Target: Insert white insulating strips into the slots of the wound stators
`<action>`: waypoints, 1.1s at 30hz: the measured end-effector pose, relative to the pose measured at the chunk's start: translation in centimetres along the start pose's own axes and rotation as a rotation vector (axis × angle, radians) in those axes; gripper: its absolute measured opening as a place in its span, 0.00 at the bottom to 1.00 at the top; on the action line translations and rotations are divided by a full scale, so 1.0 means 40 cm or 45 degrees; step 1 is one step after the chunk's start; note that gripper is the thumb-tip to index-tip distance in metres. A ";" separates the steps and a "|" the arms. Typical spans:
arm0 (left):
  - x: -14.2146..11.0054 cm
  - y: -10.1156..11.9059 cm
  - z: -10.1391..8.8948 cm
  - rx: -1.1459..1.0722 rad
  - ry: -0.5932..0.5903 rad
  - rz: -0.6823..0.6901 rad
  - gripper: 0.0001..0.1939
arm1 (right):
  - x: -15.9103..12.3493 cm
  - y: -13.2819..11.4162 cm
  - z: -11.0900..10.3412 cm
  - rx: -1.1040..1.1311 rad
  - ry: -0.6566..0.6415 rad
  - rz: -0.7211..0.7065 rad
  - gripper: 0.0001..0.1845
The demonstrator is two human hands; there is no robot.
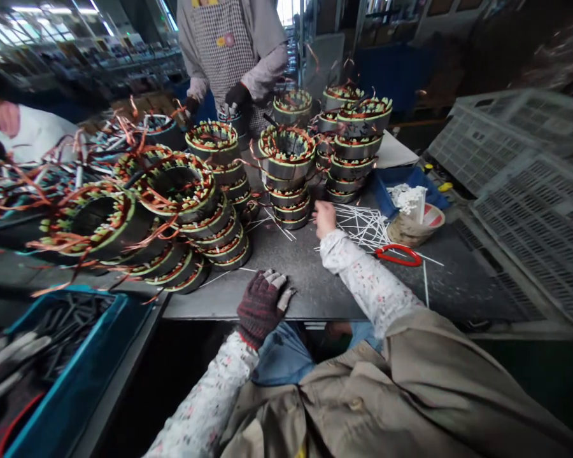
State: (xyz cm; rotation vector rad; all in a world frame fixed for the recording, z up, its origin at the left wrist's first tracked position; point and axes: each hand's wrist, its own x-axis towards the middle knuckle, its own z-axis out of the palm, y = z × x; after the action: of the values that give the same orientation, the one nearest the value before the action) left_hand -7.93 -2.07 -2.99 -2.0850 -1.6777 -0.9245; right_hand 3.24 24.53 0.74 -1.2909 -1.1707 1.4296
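My left hand, in a dark knitted glove with pale fingertips, lies on the front edge of the dark worktable. Its fingers are stretched out and it holds nothing. Bare and reaching further in, my right hand has its fingers curled together beside a stack of motor stators. Whatever those fingers may pinch is too small to make out. Just right of that hand, thin white strips lie in a loose heap. Red-handled scissors or pliers rest at the heap's near edge.
More stator stacks with copper wire ends stand left and back right. A blue bin and a tape roll sit right. A teal crate stands left, grey plastic crates right. A gloved co-worker stands opposite.
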 end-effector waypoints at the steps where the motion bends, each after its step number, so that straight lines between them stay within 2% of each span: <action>1: 0.000 0.000 0.001 -0.004 0.000 -0.006 0.16 | 0.026 -0.022 -0.019 0.000 0.025 -0.003 0.16; 3: -0.001 0.001 0.002 -0.012 0.001 -0.026 0.16 | 0.065 -0.064 -0.045 -0.045 0.032 -0.011 0.18; 5: -0.005 0.002 0.003 -0.008 0.001 -0.038 0.16 | 0.073 -0.089 -0.053 -0.120 0.003 -0.058 0.21; 9: -0.001 0.009 -0.004 0.033 0.061 -0.026 0.18 | 0.004 -0.080 -0.057 -0.448 -0.071 -0.179 0.24; 11: 0.036 0.016 -0.017 0.040 0.128 0.025 0.21 | -0.044 -0.067 -0.074 -0.699 -0.126 -0.259 0.23; 14: 0.172 0.026 -0.045 0.026 0.243 0.173 0.28 | -0.107 -0.069 -0.116 -1.115 -0.216 -0.388 0.19; 17: 0.379 0.031 -0.065 0.100 0.269 0.192 0.31 | -0.160 -0.092 -0.154 -1.492 -0.310 -0.484 0.14; 19: 0.510 0.037 -0.071 0.219 0.184 0.025 0.34 | -0.200 -0.107 -0.174 -1.702 -0.374 -0.532 0.15; 22: 0.632 0.058 -0.073 0.312 -0.177 -0.073 0.29 | -0.252 -0.117 -0.214 -1.940 -0.450 -0.609 0.20; 24: 0.661 0.084 -0.065 0.349 -0.285 0.009 0.29 | -0.263 -0.110 -0.255 -2.043 -0.476 -0.660 0.22; 28: 0.667 0.141 -0.029 0.484 -0.289 0.126 0.32 | -0.216 -0.069 -0.352 -2.157 -0.364 -0.723 0.26; 31: 0.685 0.157 -0.014 0.543 -0.376 0.247 0.32 | -0.198 -0.033 -0.420 -1.929 -0.325 -0.709 0.29; 33: 0.711 0.156 -0.014 0.617 -0.489 0.344 0.34 | -0.220 -0.005 -0.466 -1.705 -0.211 -0.829 0.32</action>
State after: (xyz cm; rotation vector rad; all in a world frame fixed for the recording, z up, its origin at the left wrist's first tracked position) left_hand 0.88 17.34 16.88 -2.1447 -1.5288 -0.0212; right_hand 22.63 17.73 2.15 -1.3283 -2.5444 0.1323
